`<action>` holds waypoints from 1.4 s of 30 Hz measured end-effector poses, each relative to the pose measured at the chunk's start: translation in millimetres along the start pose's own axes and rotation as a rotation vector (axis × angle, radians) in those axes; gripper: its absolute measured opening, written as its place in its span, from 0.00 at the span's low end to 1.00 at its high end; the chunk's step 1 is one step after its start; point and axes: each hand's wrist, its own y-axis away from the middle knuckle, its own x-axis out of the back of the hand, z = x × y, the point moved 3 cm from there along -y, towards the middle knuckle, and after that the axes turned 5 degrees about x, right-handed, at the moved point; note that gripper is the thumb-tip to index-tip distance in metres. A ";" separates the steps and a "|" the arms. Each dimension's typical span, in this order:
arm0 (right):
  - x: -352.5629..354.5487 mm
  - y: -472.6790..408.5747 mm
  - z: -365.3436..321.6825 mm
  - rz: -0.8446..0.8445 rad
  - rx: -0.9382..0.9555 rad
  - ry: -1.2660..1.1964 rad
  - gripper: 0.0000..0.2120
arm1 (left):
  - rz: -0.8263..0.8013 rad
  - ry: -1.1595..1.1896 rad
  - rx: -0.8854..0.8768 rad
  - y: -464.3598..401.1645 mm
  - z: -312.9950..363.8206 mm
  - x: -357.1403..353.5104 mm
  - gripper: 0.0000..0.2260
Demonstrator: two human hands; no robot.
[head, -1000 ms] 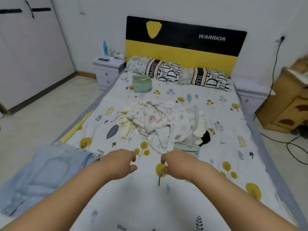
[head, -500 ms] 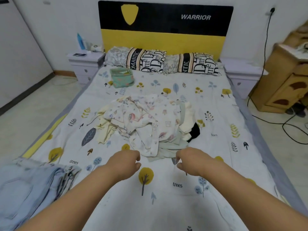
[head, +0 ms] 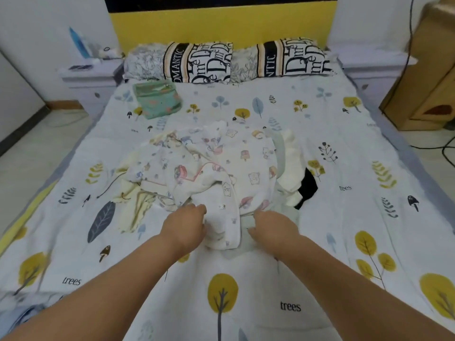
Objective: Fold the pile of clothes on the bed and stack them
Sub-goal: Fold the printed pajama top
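From my head view, the pile of clothes [head: 209, 173] lies in a heap in the middle of the bed [head: 344, 217], and nothing in it is folded yet. My left hand [head: 183, 226] and my right hand [head: 273, 227] have both reached its near edge, one on each side of the white printed garment [head: 222, 217] that hangs toward me off the top of the heap. My left fingers curl against that garment's left edge; my right fingers curl at its right edge, over a pale grey-green piece [head: 248, 244] lying beneath. Whether either hand has actually pinched cloth, I cannot tell, since the fingertips are tucked out of sight.

I judge this to be the very first step: picking one garment out of the heap. The next move calls for a firm pinch on the white garment alone, then lifting it free without dragging its neighbours, and spreading it flat on the bare sheet nearer me.

Half a second ago my hands hovered short of the heap, loosely curled over the sheet; now they touch it. The view has also closed in, so the folded green item [head: 157, 100] near the pillows [head: 229, 61] sits larger, and the pale blue jeans [head: 22, 313] at my left have nearly slipped out of sight.
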 end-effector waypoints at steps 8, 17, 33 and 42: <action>-67.2 -83.3 -24.3 0.241 -0.088 -0.210 0.41 | 0.143 0.099 0.051 -75.1 -20.0 -37.6 0.28; -85.8 -94.7 -18.4 0.155 0.159 -0.145 0.25 | 0.333 0.029 -0.169 -112.4 4.5 -59.9 0.32; 78.2 52.4 -17.4 0.408 0.061 -0.059 0.12 | 0.359 0.015 -0.279 -2.7 -0.4 111.3 0.07; 216.9 178.8 -73.9 0.675 0.149 -0.092 0.06 | 0.663 0.446 -0.171 121.9 24.8 293.6 0.08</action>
